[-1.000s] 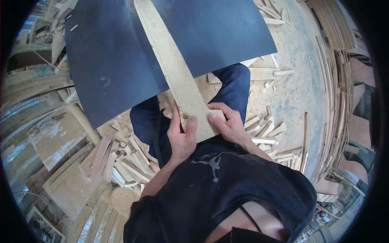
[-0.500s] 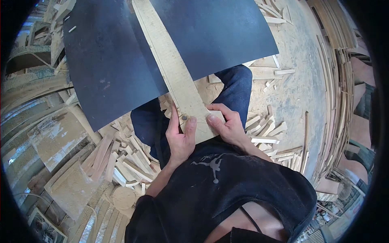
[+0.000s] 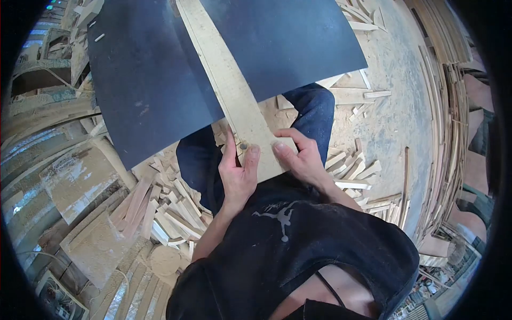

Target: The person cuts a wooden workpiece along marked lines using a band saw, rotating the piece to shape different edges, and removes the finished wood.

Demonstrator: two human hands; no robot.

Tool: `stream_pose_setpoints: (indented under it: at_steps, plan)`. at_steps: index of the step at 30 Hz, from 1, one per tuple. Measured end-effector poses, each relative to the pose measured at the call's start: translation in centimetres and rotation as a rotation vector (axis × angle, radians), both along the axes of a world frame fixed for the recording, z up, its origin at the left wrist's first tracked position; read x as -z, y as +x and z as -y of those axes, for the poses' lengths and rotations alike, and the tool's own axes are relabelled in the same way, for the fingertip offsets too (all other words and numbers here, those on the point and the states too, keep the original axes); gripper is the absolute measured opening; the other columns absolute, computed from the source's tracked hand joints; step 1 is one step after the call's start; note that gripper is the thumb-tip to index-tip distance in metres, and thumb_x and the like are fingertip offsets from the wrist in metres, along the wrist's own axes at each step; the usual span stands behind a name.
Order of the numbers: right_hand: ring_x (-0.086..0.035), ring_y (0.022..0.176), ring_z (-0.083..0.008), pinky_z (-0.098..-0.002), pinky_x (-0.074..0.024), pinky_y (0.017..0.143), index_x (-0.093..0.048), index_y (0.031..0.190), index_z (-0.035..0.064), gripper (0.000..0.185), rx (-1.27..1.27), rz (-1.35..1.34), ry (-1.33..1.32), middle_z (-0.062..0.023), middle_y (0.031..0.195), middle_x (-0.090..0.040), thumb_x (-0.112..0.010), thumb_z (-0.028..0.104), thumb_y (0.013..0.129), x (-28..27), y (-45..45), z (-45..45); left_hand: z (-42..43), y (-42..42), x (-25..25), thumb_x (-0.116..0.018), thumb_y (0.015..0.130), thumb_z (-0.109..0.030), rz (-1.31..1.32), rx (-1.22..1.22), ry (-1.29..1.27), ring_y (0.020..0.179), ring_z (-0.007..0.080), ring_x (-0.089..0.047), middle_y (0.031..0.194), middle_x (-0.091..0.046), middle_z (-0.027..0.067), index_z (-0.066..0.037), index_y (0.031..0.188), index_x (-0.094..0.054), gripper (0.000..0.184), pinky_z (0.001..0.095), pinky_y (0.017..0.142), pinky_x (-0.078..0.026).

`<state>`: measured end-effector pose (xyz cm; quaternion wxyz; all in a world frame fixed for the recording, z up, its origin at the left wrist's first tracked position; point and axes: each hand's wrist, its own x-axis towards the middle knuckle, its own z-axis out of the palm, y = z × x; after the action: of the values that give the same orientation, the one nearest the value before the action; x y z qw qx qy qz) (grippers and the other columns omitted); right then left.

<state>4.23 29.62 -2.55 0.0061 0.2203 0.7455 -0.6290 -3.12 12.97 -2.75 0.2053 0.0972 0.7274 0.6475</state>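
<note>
A long pale wooden board lies over the black tabletop, its wider near end reaching over my lap. My left hand grips the left edge of that end, thumb on top beside a dark round knot and fingers along the side. On the opposite edge, my right hand is closed around the board's corner with its thumb pressed on the top face. Fingers beneath the board are hidden. A thin dark line runs along the board's left side.
Wood offcuts lie heaped on the floor to the left, and more cut pieces are at the right. A small white stick rests on the tabletop. Long planks line the far right. Sawdust covers the floor.
Both hands and the near end of the board have shifted slightly away from my body. The grip on both edges stays the same.
</note>
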Motion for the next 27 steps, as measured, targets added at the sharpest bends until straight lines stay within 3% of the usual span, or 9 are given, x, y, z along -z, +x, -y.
stream_pose_setpoints:
  at_steps: [2, 5, 20, 23, 27]
  plan:
    - [-0.066, 0.088, -0.0132, -0.0307, -0.0527, 0.082, -0.066, 0.12, 0.0003, 0.033, 0.012, 0.096, -0.033, -0.0095, 0.095, -0.073, -0.065, 0.027, 0.1, 0.4, 0.3, -0.4, -0.4, 0.0, -0.4, -0.065, 0.102, -0.026, 0.025, -0.015, 0.01, 0.115, 0.0201, -0.063, 0.131, -0.064, 0.0227, 0.014, 0.153, -0.032, 0.072, 0.0332, 0.098, -0.05]
    - [-0.064, 0.086, -0.0108, -0.0291, -0.0521, 0.08, -0.066, 0.12, 0.0009, 0.031, -0.005, 0.04, -0.013, -0.0063, 0.092, -0.072, -0.064, 0.025, 0.1, 0.1, 0.3, -1.0, -0.9, 0.2, 0.0, -0.064, 0.102, -0.026, -0.113, -0.01, -0.023, 0.115, 0.0204, -0.064, 0.131, -0.064, 0.0231, 0.014, 0.152, -0.032, 0.072, 0.0333, 0.097, -0.051]
    - [-0.065, 0.089, -0.0118, -0.0299, -0.0527, 0.082, -0.066, 0.121, 0.0005, 0.032, -0.022, 0.067, -0.077, -0.008, 0.096, -0.073, -0.065, 0.025, 0.1, 0.1, -0.9, -2.5, -2.3, -0.7, 0.2, -0.065, 0.102, -0.018, -0.03, -0.051, 0.082, 0.115, 0.0189, -0.063, 0.132, -0.063, 0.0203, 0.013, 0.154, -0.03, 0.07, 0.0315, 0.098, -0.051]
    - [-0.065, 0.09, -0.012, -0.0301, -0.0527, 0.082, -0.066, 0.121, 0.0003, 0.032, -0.024, 0.034, -0.069, -0.0083, 0.097, -0.073, -0.065, 0.026, 0.101, -0.3, -1.3, -2.3, -2.2, -1.0, -0.6, -0.061, 0.103, -0.013, 0.097, -0.006, 0.102, 0.126, 0.0181, -0.054, 0.143, -0.054, 0.0165, 0.01, 0.156, -0.029, 0.066, 0.0312, 0.107, -0.043]
    - [-0.065, 0.09, -0.0119, -0.03, -0.0525, 0.083, -0.066, 0.12, 0.0003, 0.032, -0.019, -0.014, -0.041, -0.0084, 0.097, -0.073, -0.065, 0.026, 0.101, -0.2, -1.6, -2.3, -2.3, -1.3, -0.7, -0.063, 0.102, -0.016, 0.065, -0.015, 0.078, 0.121, 0.0182, -0.058, 0.137, -0.058, 0.0173, 0.011, 0.155, -0.03, 0.067, 0.0311, 0.103, -0.046]
